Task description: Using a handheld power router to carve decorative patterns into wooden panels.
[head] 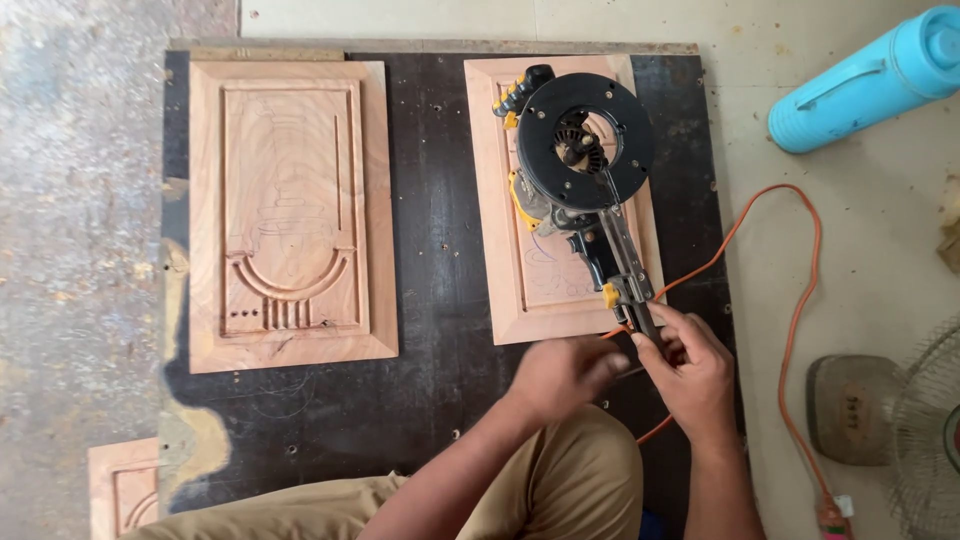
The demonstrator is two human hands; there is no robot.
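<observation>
So the router (580,150) is lying upside down on the right wood panel (500,250), round black base facing up, on the dark surface (440,380). Right hand (690,370) is wrapped around the near end of a metal wrench or bar (628,265) that runs up toward the collet; left hand (560,375) sits just beside it, fingers curled, but I can't tell if it's actually gripping anything. Looks to me like bit fiddling, not cutting.

Progress-wise: the left panel (290,210) already has its arch and flutes carved, with pencil lines above still uncut. The right one only shows faint sketch marks, so most carving there is left. The orange cord (800,300) trails off right.
</observation>
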